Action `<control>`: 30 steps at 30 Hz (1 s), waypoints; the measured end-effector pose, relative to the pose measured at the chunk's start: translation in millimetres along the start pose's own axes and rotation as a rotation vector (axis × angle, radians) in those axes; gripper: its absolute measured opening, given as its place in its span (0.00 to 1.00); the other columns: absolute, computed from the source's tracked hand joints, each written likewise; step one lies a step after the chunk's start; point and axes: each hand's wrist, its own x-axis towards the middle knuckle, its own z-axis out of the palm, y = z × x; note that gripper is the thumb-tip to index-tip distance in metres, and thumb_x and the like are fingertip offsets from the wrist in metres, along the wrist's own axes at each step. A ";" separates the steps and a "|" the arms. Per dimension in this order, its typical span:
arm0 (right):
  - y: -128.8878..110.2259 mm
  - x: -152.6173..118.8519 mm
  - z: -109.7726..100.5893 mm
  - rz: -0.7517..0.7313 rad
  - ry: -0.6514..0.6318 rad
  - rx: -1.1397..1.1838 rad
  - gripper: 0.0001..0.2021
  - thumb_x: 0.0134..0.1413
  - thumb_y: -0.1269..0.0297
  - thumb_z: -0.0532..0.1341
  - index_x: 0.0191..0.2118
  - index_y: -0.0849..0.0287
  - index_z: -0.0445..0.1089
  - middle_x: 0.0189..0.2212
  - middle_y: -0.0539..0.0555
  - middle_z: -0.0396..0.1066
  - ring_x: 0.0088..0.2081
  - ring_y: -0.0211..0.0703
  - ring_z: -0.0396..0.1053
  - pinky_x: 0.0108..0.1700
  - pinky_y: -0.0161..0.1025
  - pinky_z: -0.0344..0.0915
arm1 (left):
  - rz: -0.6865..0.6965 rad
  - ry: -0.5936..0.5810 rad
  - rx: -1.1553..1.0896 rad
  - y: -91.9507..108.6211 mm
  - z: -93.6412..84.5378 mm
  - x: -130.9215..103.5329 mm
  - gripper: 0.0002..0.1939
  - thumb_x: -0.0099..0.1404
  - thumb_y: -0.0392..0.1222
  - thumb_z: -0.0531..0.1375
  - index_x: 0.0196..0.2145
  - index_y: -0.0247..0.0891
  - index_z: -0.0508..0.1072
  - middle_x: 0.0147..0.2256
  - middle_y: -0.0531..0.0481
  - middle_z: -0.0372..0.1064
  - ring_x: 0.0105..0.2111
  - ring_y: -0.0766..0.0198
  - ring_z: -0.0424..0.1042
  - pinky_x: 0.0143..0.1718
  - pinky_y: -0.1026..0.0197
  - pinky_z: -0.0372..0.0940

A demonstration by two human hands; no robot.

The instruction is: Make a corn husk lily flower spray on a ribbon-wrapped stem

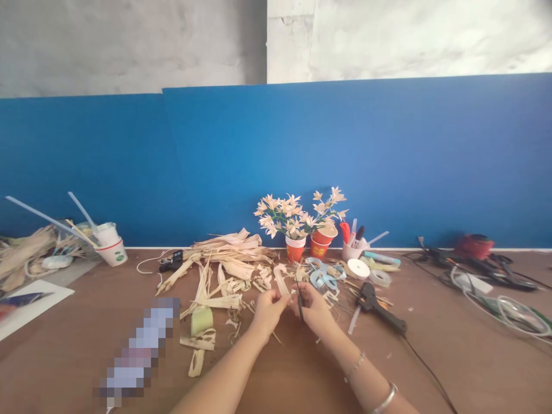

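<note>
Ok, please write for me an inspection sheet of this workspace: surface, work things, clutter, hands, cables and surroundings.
Surface: brown tabletop, strewn with scraps.
Work things: pale strip; dark slim tool, type unclear.
Clutter: dry husks, green roll, glue gun.
Hands: left hand pinches the strip; right hand holds the tool.
Cables: dark cord trails from the glue gun; white cables lie at the right.
Surroundings: blue partition behind; flowers in red cups before it.

Husks [237, 265] lie left of the fingers [273, 296]; glue gun [385, 315] right; flowers [291, 207] behind.
</note>
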 end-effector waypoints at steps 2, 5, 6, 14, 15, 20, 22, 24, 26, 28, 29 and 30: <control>2.3 1.3 -2.2 0.015 0.018 -0.029 0.19 0.34 0.66 0.67 0.36 0.58 0.62 0.18 0.43 0.63 0.17 0.31 0.57 0.18 0.29 0.54 | -0.001 0.006 0.009 -0.2 -0.3 0.4 0.14 0.48 0.49 0.64 0.19 0.35 0.72 0.17 0.55 0.64 0.21 0.67 0.61 0.25 0.65 0.54; 1.5 3.4 -6.8 0.062 0.049 -0.026 0.19 0.34 0.65 0.66 0.36 0.58 0.62 0.17 0.42 0.63 0.16 0.32 0.56 0.17 0.30 0.54 | -0.002 0.012 0.012 -0.7 -2.1 2.0 0.16 0.48 0.51 0.64 0.18 0.35 0.69 0.16 0.56 0.62 0.20 0.68 0.59 0.24 0.66 0.53; -0.2 3.7 -8.0 0.071 0.058 -0.008 0.20 0.32 0.65 0.67 0.36 0.58 0.62 0.17 0.43 0.63 0.16 0.32 0.56 0.17 0.30 0.55 | -0.005 0.016 0.011 -0.9 -3.0 2.7 0.16 0.48 0.52 0.64 0.18 0.36 0.69 0.15 0.57 0.60 0.19 0.69 0.58 0.23 0.66 0.52; -6.9 -0.5 1.7 -0.011 0.016 0.057 0.24 0.27 0.66 0.72 0.35 0.58 0.63 0.20 0.43 0.64 0.21 0.32 0.61 0.21 0.30 0.57 | -0.003 0.017 -0.005 0.3 -6.6 4.2 0.19 0.48 0.51 0.65 0.15 0.37 0.62 0.14 0.60 0.53 0.17 0.71 0.52 0.21 0.67 0.47; -6.1 -1.3 3.2 -0.015 0.013 0.039 0.23 0.27 0.66 0.71 0.35 0.58 0.63 0.19 0.42 0.63 0.20 0.32 0.59 0.21 0.30 0.57 | -0.001 0.014 -0.007 0.8 -6.5 3.8 0.19 0.47 0.50 0.65 0.15 0.37 0.62 0.14 0.60 0.53 0.18 0.71 0.52 0.22 0.67 0.47; -9.1 -3.4 -0.5 0.101 0.026 0.089 0.21 0.31 0.65 0.69 0.35 0.58 0.63 0.20 0.43 0.63 0.18 0.31 0.58 0.17 0.30 0.59 | -0.018 -0.046 -0.048 3.0 -7.5 1.4 0.18 0.49 0.52 0.64 0.16 0.37 0.63 0.14 0.60 0.53 0.17 0.72 0.51 0.20 0.67 0.46; -11.6 -3.2 -3.6 0.111 0.036 0.131 0.21 0.31 0.65 0.69 0.35 0.59 0.63 0.21 0.44 0.65 0.20 0.33 0.61 0.19 0.31 0.61 | -0.041 -0.084 -0.112 4.0 -7.1 0.2 0.19 0.50 0.54 0.63 0.18 0.36 0.65 0.15 0.59 0.55 0.16 0.72 0.52 0.20 0.67 0.47; -11.9 -2.5 -4.6 0.101 0.063 0.156 0.21 0.31 0.65 0.69 0.35 0.59 0.63 0.21 0.44 0.65 0.19 0.32 0.60 0.19 0.31 0.61 | -0.071 -0.121 -0.176 5.3 -5.8 -1.5 0.18 0.49 0.54 0.64 0.21 0.35 0.68 0.16 0.58 0.58 0.17 0.72 0.54 0.20 0.67 0.48; -9.8 -1.4 -3.5 0.079 0.097 0.162 0.21 0.30 0.65 0.69 0.36 0.58 0.63 0.20 0.44 0.64 0.18 0.32 0.60 0.19 0.31 0.61 | -0.089 -0.124 -0.187 6.9 -4.0 -3.3 0.17 0.47 0.52 0.66 0.23 0.35 0.69 0.16 0.58 0.59 0.16 0.73 0.54 0.19 0.67 0.47; -6.3 -0.4 -1.5 0.049 0.128 0.156 0.22 0.30 0.66 0.69 0.36 0.58 0.63 0.21 0.44 0.64 0.18 0.32 0.59 0.19 0.32 0.60 | -0.087 -0.089 -0.161 9.2 -2.4 -5.1 0.16 0.46 0.50 0.66 0.22 0.35 0.69 0.15 0.58 0.58 0.16 0.73 0.53 0.19 0.68 0.46; -4.5 0.0 -0.6 0.032 0.140 0.149 0.21 0.31 0.66 0.69 0.37 0.57 0.63 0.21 0.44 0.64 0.18 0.33 0.59 0.19 0.32 0.60 | -0.083 -0.070 -0.153 10.5 -1.7 -6.0 0.16 0.46 0.50 0.66 0.21 0.35 0.68 0.15 0.58 0.58 0.16 0.73 0.53 0.19 0.68 0.46; -2.8 0.2 0.1 0.014 0.147 0.136 0.21 0.32 0.66 0.68 0.37 0.57 0.64 0.22 0.44 0.64 0.18 0.33 0.59 0.19 0.32 0.59 | -0.083 -0.059 -0.153 11.8 -0.9 -6.9 0.16 0.46 0.50 0.66 0.21 0.35 0.68 0.15 0.58 0.58 0.16 0.73 0.54 0.19 0.68 0.47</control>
